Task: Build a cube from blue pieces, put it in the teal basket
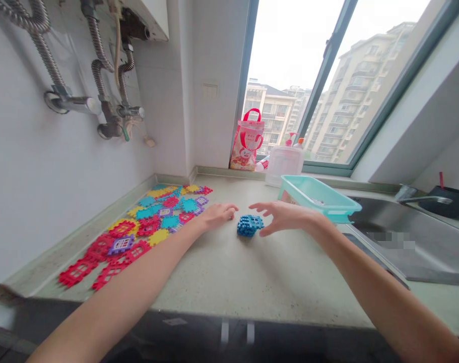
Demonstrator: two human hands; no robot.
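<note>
Both hands are open and holding nothing. The right hand [284, 216] is hovering just beside a small blue block cube [249, 225], with its fingers spread and pointing to the left, palm turned down, and the thumb is reaching toward the cube's right side. It seems that the thumb is almost touching the cube, but the view is too small to tell for sure. The left hand [217, 215] is lying low over the countertop [252, 277], fingers loosely stretched to the right, and it is staying a little apart from the cube. So the cube is sitting on the countertop between the two hands, nearer to the right one. Both forearms are reaching forward from the lower edge of the picture, the left arm coming from the lower left and the right arm from the lower right.

Left of the left hand, many flat plastic tiles [138, 229] in red, yellow, teal and purple are lying spread along the wall. Behind the right hand a teal basket [320, 197] is standing tilted at the edge of the sink [421, 242]. Near the window a red-handled bag [247, 141] and a clear pump bottle [284, 160] are standing.
</note>
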